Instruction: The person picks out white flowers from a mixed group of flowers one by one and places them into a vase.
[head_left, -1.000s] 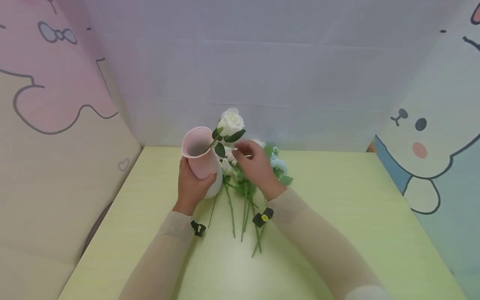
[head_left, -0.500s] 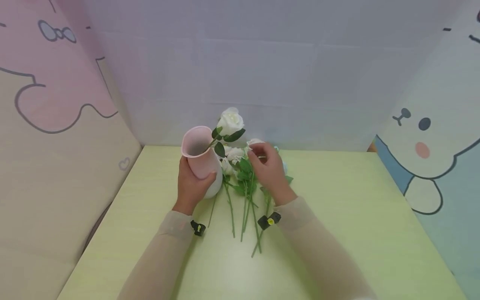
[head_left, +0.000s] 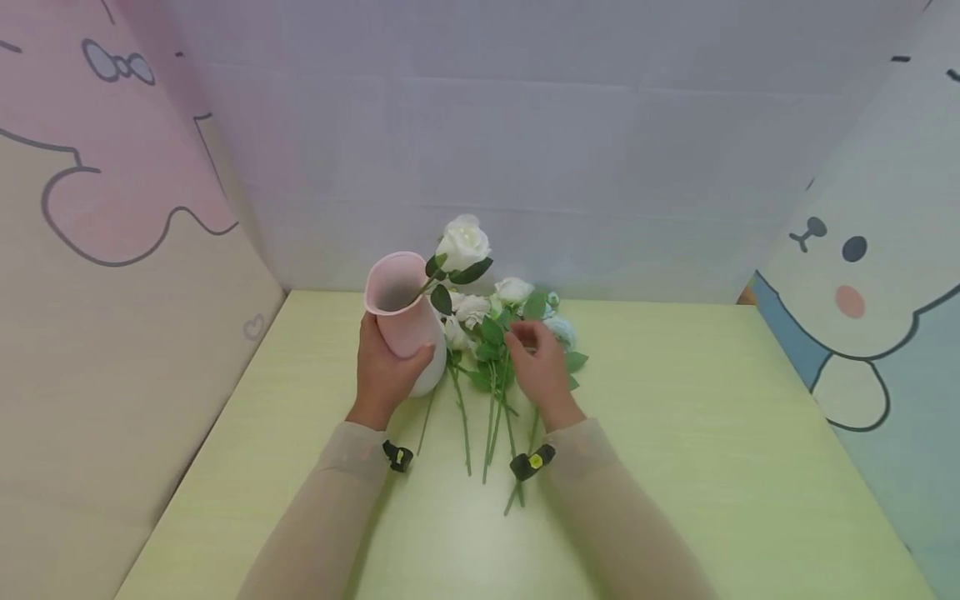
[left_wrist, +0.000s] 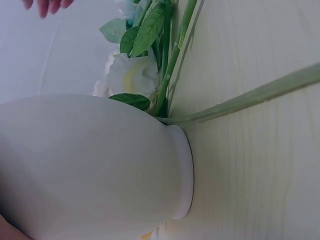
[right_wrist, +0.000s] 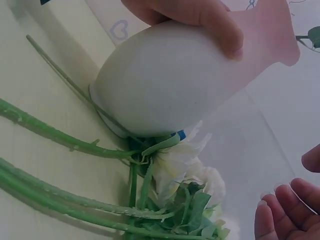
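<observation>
A pink-and-white vase stands at the left of the flowers. My left hand grips it below the flared mouth, thumb across the front. One white rose with dark green leaves leans out of the vase mouth to the right. Beside the vase lies a bunch of white flowers and pale blue flowers, with green stems toward me. My right hand hovers over the bunch's right part. In the right wrist view its fingers are loosely bent, apart from the thumb, and nothing shows between them.
The light wood table reaches toward me and to both sides. A pale cloth wall rises right behind the flowers. Cartoon-printed panels stand at the left and right.
My right hand has drawn back from beside the white rose, to the right and toward me, uncovering white flowers. The left hand and vase have stayed in place.
</observation>
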